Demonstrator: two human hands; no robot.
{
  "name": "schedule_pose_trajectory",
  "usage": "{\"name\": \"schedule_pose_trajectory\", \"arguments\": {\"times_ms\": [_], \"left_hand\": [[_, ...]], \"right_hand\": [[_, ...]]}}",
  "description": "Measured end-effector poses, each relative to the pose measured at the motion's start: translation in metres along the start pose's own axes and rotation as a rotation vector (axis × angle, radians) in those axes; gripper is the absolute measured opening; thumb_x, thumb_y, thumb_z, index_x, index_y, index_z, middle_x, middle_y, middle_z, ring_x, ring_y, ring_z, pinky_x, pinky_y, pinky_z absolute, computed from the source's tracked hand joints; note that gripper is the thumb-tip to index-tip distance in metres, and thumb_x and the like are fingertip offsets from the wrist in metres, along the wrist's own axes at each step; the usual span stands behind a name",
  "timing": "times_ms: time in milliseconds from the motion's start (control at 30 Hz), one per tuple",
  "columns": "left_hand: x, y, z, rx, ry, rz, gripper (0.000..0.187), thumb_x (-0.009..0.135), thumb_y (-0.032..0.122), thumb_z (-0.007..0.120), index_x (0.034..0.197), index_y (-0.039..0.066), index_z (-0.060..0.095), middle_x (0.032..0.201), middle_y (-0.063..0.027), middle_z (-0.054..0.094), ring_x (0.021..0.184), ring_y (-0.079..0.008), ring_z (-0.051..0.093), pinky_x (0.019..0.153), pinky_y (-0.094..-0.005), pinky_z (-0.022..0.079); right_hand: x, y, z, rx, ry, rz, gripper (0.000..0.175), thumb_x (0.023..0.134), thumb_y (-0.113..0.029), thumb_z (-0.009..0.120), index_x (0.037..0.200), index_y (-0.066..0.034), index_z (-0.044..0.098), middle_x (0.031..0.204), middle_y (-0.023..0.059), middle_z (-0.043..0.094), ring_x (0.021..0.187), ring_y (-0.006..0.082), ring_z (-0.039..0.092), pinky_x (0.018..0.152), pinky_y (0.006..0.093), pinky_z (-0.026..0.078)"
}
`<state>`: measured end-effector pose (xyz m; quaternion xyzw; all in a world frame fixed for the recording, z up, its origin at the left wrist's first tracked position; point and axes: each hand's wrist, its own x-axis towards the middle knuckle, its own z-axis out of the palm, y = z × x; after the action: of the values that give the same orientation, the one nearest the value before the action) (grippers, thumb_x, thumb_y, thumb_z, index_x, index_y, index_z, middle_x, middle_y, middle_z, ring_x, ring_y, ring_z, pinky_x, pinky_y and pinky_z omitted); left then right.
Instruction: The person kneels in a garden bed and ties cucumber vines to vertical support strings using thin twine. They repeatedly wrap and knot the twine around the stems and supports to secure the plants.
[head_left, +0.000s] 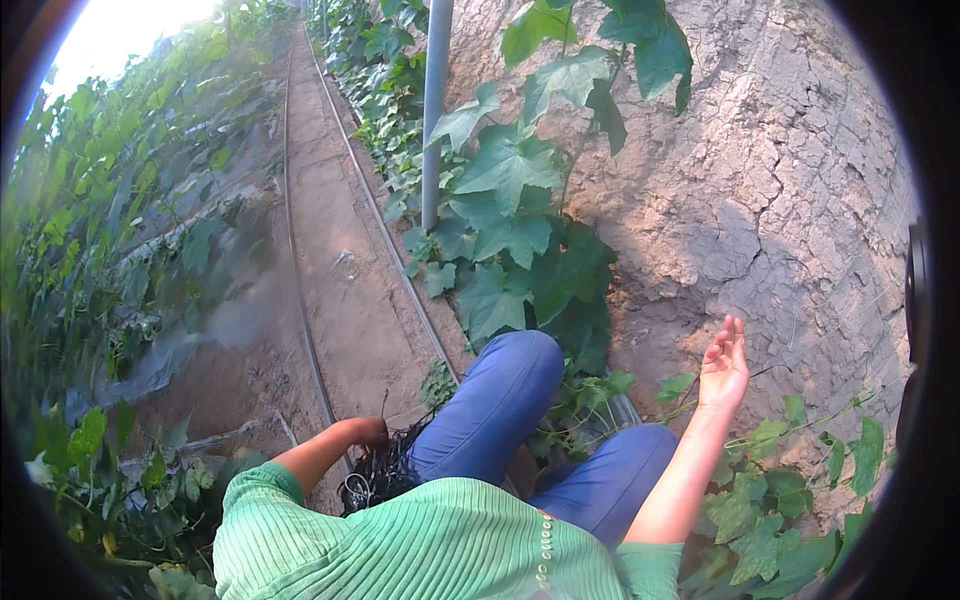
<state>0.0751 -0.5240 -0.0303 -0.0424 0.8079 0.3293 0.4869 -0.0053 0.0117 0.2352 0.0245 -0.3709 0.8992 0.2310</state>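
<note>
My left hand (367, 435) is at a tangled bundle of black strings (371, 480) beside my left thigh. Its fingers curl in among the strands and are partly hidden. Raised in front of the cracked earthen wall (795, 187), my right hand (724, 371) shows its palm, holding nothing, with its fingers a little apart. Broad-leaved vines (517, 169) climb beyond my knees. A thin vine stem with leaves (772, 431) runs along the wall base, close to my right forearm.
Two narrow metal rails (365, 187) run along the dirt path (322, 150) into the distance. A grey metal post (435, 112) rises between path and wall. Dense plants (97, 217) line the left side, with plastic sheeting (150, 367) on the ground. My bent knees (517, 367) are ahead.
</note>
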Motion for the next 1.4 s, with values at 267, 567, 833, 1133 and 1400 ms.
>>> {"name": "schedule_pose_trajectory", "arguments": {"times_ms": [267,567,833,1133,1400], "left_hand": [[-0.046,0.005,-0.048,-0.227,0.263,0.051,0.013,0.074,0.013,0.067,0.084,0.004,0.069,0.07,-0.0062,0.066,0.063,-0.0127,0.063,0.056,-0.0282,0.053],[-0.11,0.067,-0.101,-0.636,0.245,0.457,0.018,0.084,0.024,0.061,0.08,0.006,0.063,0.077,-0.0025,0.064,0.072,-0.0109,0.061,0.056,-0.0263,0.048],[-0.15,0.141,-0.114,-0.675,0.164,0.668,0.019,0.088,0.026,0.056,0.079,0.009,0.057,0.069,-0.0003,0.062,0.057,-0.006,0.056,0.048,-0.0191,0.04],[-0.116,0.137,-0.107,-0.096,0.271,0.325,0.046,0.089,0.045,0.047,0.098,0.002,0.059,0.076,-0.0041,0.063,0.068,-0.0138,0.059,0.055,-0.026,0.048],[-0.057,0.086,-0.034,-0.151,0.012,0.279,0.033,0.08,0.027,0.063,0.098,0.0,0.062,0.078,-0.0073,0.062,0.069,-0.0158,0.059,0.054,-0.0299,0.051]], "right_hand": [[-0.019,0.05,0.063,-0.284,-0.076,0.119,0.029,0.09,-0.014,0.051,0.117,-0.0035,0.05,0.107,0.0089,0.06,0.079,0.0113,0.059,0.061,0.0229,0.049],[-0.059,0.078,0.114,-0.578,-0.183,0.195,0.02,0.091,-0.015,0.05,0.106,-0.0035,0.055,0.094,0.0077,0.062,0.073,0.0088,0.055,0.058,0.0205,0.046],[-0.114,0.137,0.165,-0.763,-0.75,0.446,0.024,0.091,-0.019,0.052,0.104,0.0004,0.056,0.089,0.0074,0.063,0.064,0.0077,0.056,0.053,0.02,0.046],[-0.126,0.163,0.163,-0.823,-0.807,0.623,0.031,0.09,-0.028,0.053,0.103,0.0003,0.057,0.091,0.0095,0.062,0.065,0.0095,0.057,0.054,0.0221,0.048],[-0.123,0.164,0.153,-0.776,-0.83,0.623,0.027,0.09,-0.023,0.052,0.102,0.0007,0.056,0.089,0.0085,0.063,0.068,0.0084,0.057,0.056,0.0226,0.048]]}}
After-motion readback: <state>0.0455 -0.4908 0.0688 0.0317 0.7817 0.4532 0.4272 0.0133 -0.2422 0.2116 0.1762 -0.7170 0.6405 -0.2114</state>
